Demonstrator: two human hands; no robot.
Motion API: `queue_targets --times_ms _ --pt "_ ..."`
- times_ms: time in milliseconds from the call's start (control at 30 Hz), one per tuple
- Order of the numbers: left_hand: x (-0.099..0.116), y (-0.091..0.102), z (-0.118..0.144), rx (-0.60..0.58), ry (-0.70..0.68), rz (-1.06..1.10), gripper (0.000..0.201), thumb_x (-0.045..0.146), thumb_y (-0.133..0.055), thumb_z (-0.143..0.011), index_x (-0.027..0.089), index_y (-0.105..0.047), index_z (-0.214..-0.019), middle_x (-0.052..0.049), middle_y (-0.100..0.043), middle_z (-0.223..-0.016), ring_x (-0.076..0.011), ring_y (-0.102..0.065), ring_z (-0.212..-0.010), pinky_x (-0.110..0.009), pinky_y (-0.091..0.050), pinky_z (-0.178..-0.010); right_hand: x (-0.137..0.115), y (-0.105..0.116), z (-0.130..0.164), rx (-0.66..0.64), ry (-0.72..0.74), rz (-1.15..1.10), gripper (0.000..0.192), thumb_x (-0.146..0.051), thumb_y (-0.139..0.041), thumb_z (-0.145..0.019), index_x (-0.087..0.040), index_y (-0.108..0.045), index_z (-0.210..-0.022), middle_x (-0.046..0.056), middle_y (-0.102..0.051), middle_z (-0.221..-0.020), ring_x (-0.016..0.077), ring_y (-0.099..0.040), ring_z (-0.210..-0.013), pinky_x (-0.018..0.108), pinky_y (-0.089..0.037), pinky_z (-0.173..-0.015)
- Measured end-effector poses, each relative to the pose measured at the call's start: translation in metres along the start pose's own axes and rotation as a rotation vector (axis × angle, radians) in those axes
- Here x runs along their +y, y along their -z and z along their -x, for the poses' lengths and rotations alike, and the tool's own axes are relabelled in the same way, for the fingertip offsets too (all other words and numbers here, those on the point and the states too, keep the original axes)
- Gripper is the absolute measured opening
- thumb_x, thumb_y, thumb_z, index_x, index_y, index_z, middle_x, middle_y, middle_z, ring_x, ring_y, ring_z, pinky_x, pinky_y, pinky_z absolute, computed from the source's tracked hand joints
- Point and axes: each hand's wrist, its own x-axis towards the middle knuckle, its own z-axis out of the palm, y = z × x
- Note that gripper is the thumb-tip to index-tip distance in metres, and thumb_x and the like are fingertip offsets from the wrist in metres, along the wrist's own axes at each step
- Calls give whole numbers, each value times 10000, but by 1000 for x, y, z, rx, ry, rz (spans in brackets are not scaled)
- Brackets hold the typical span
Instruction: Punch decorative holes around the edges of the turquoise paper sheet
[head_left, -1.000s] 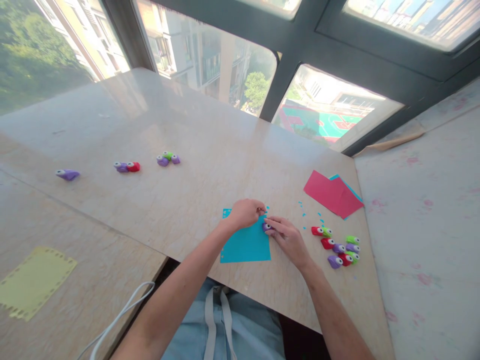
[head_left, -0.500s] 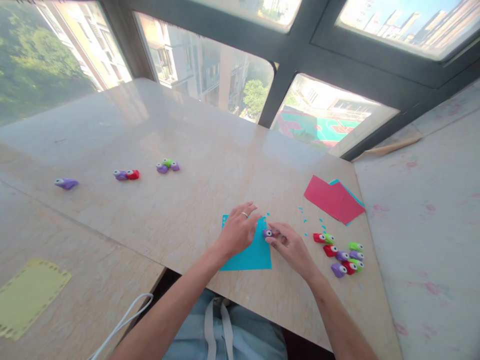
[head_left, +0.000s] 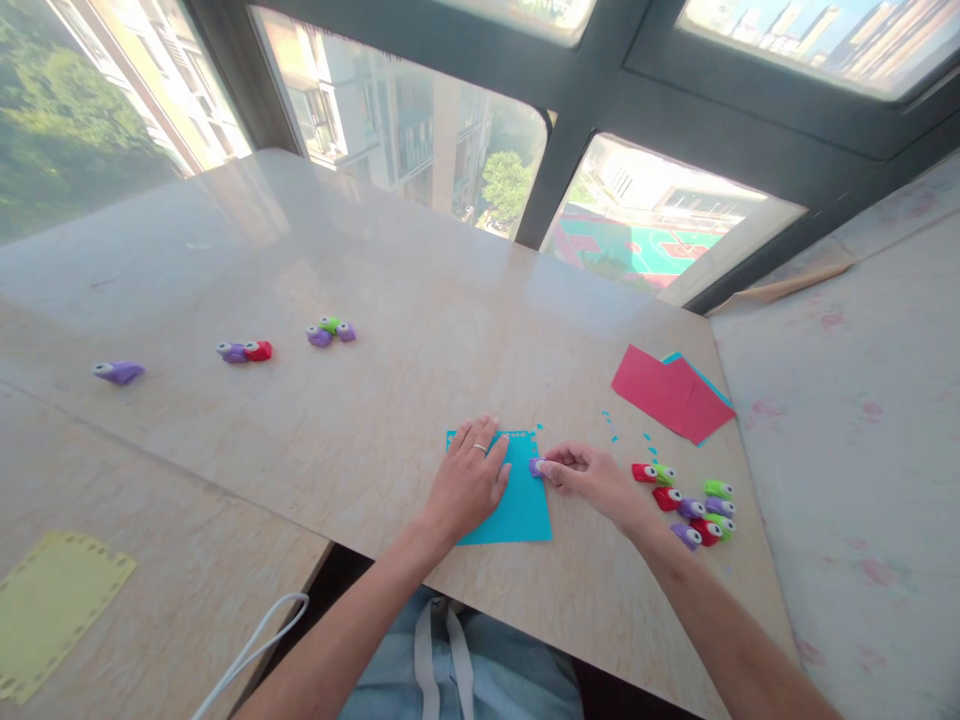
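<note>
The left hand (head_left: 469, 480) has flattened, fingers spread, on the blue paper (head_left: 517, 500). The right hand (head_left: 592, 478) pinches the purple punch (head_left: 535, 467), now at the paper's right edge.

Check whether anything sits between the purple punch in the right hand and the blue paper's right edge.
Nothing visible does. The right hand holds the purple punch right at the blue paper edge, while the left hand lies flat on the sheet, clear of that edge.

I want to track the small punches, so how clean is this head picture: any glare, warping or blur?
Head view: sunlit windows throw a pale sheen over the far marble table; wide-angle lens bends the window frame; purple punch in the right hand is small and soft; blue paper under the left hand is crisp.
</note>
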Motion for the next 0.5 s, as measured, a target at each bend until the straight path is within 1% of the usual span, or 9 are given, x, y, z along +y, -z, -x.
queue_targets --times_ms 100,200,300,367,500 --pt "1 1 0 7 -9 -32 405 324 -380 -974 158 -533 -1310 -144 -450 -1478 -284 -371 -1425 -497 -350 -1193 -4 1 -3 -34 -97 -27 380 -495 -728 -755 -145 -675 -893 86 -719 -860 156 -658 -725 257 -540 -643" --pt "1 3 0 16 -16 -58 401 326 -378 -975 156 -549 -1297 -138 -466 -1466 -291 -393 -1411 -499 -382 -1174 -12 2 -5 -44 -171 35 384 -475 -740 -759 -130 -659 -907 89 -715 -864 135 -653 -707 232 -546 -636" --pt "1 4 0 22 -18 -70 402 331 -381 -975 152 -559 -1288 -139 -477 -1458 -296 -412 -1399 -502 -403 -1160 -18 5 -9 -55 -220 92 390 -463 -759 -755 -127 -640 -914 95 -715 -876 139 -659 -701 229 -556 -615" --pt "1 5 0 24 -17 -64 402 333 -384 -974 153 -559 -1288 -137 -479 -1457 -295 -415 -1396 -502 -406 -1159 -19 7 -12 -66 -253 129 384 -460 -762 -759 -128 -622 -890 91 -709 -822 143 -660 -672 230 -556 -586" --pt "0 5 0 22 -9 -29 397 333 -394 -971 159 -559 -1287 -130 -478 -1461 -288 -409 -1403 -501 -394 -1169 -18 11 -19 -102 -289 219 379 -465 -758 -765 -130 -580 -767 66 -665 -664 140 -636 -561 224 -535 -503"
